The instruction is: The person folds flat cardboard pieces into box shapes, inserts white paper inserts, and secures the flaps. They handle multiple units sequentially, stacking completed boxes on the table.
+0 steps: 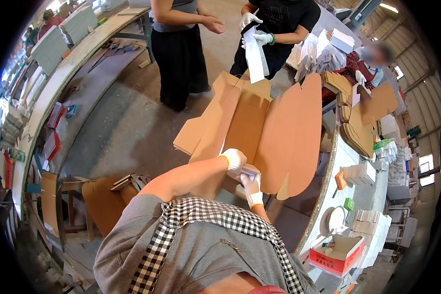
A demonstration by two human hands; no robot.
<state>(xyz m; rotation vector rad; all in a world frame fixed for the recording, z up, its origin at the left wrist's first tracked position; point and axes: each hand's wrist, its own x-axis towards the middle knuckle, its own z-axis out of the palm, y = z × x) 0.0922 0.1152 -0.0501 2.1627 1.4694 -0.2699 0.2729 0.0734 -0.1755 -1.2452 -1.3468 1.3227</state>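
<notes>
Two rows of white lettering are borne on the red front of an open red-and-white box (328,264) on the right-hand table (323,205). A faint print is seen on a co-worker's black T-shirt (289,13); no words can be made out there.

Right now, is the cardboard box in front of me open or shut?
Open: the cardboard box has its wide flaps spread outward, and its brown inside shows between them.
</notes>
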